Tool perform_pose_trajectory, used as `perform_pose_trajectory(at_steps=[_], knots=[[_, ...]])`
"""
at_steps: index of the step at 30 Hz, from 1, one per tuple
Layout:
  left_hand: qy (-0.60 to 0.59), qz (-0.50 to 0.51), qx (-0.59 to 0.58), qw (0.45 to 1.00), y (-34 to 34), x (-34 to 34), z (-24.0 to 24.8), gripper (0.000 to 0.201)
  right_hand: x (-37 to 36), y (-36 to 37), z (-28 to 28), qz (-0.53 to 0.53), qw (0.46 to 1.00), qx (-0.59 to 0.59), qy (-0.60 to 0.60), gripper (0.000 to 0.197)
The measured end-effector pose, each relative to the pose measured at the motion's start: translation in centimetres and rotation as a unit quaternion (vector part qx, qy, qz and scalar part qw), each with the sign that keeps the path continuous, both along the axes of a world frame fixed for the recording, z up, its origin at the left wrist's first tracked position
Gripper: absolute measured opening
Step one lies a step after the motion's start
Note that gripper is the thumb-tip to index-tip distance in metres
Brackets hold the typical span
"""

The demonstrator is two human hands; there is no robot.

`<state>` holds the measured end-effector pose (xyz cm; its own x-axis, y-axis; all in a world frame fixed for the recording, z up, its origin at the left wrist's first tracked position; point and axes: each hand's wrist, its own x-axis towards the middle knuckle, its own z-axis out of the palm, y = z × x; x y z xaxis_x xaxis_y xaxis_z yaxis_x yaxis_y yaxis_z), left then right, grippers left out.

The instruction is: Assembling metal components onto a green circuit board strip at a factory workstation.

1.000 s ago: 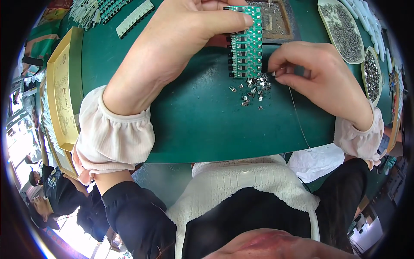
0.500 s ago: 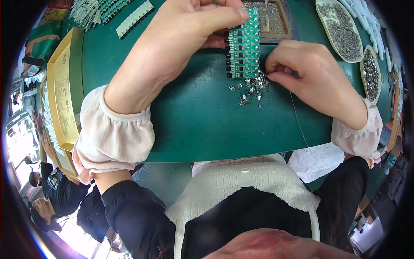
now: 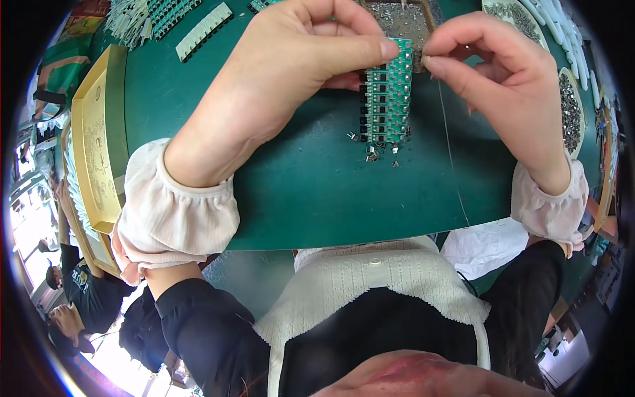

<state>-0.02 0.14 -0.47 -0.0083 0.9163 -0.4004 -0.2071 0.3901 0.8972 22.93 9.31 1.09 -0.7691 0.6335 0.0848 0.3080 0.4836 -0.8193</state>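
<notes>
My left hand [image 3: 311, 49] grips the upper end of a green circuit board panel [image 3: 391, 99] between thumb and fingers. Small black parts line the panel's left side, and silvery spots dot its right. At the panel's upper right, my right hand [image 3: 506, 73] is closed in a pinch, its fingertips close to the board edge; what they hold is too small to make out. A thin wire [image 3: 451, 155] runs from beneath those fingertips down to the table's near edge. Small bent metal clips [image 3: 372, 156] lie around the panel's lower end, partly covered by it.
Behind the hands sits a brown-rimmed tray [image 3: 434, 12] with grey grit. Two pale dishes of small metal parts, the nearer one [image 3: 580, 122] full of clips, stand at right beside white tubes [image 3: 562, 30]. A yellow box [image 3: 99, 139] stands left; another person [image 3: 86, 291] is beyond.
My right hand has risen from the metal clips to the board's upper right, and the wire's upper end moved with it. The panel has shifted nearer and slightly right, over the clips.
</notes>
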Motion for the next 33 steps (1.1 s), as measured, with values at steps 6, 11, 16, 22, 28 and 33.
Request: perform_pose_trajectory(at_steps=[6,11,16,22,28,33], knots=[[-0.065,0.009,-0.021,0.998,0.0,-0.1,0.0,0.015,-2.1,-2.4,2.5,-0.049,0.998,0.012,0.021,0.009],[-0.136,0.018,-0.035,0.990,-0.2,-0.5,-0.6,0.017,-1.8,-1.5,2.1,-0.058,0.997,-0.038,0.014,0.009],[-0.163,0.023,-0.038,0.986,-0.3,-0.2,-0.7,0.017,-1.9,-1.5,1.8,-0.062,0.998,-0.031,0.014,0.009],[-0.119,0.036,-0.014,0.992,-0.2,-0.4,-0.8,0.017,-1.7,-1.7,0.8,-0.059,0.993,-0.036,0.091,0.010],[-0.118,0.054,-0.026,0.991,-0.1,-0.2,-0.5,0.015,-1.6,-1.3,0.2,-0.041,0.994,-0.058,0.085,0.009],[-0.169,0.047,-0.015,0.984,0.1,0.0,-0.4,0.016,-1.6,-1.2,-0.2,-0.076,0.995,-0.044,0.050,0.007]])
